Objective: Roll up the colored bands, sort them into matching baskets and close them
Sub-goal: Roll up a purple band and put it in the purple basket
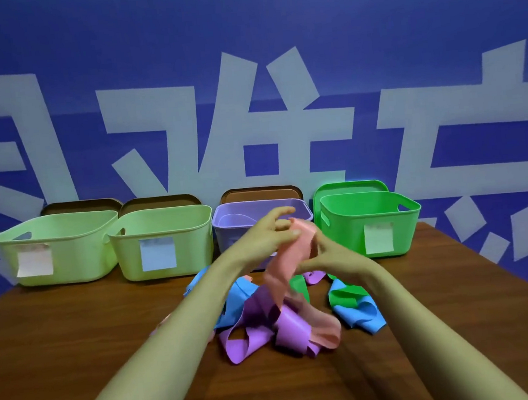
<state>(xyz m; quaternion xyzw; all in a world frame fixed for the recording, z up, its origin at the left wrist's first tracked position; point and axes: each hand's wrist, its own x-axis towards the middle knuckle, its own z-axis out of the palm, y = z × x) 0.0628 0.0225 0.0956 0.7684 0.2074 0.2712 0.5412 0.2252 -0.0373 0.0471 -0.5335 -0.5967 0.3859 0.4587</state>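
Note:
A pink band (pixel 289 262) hangs lifted above the table, its lower end trailing into a loose heap. My left hand (pixel 265 232) pinches its top end and my right hand (pixel 329 253) grips it from the right side. The heap holds purple bands (pixel 258 326), blue bands (pixel 362 314) and green bands (pixel 343 298), all unrolled. Along the back stand two pale green baskets (pixel 57 248) (pixel 163 241), a purple basket (pixel 227 229) and a bright green basket (pixel 371 225), all without lids on. Paper labels are stuck on the fronts of the three green ones.
Brown lids (pixel 79 206) (pixel 159 201) (pixel 260 193) lean against the blue wall behind three baskets, and a green lid (pixel 348 187) leans behind the bright green one. The brown wooden table (pixel 76 340) ends at an angled right edge.

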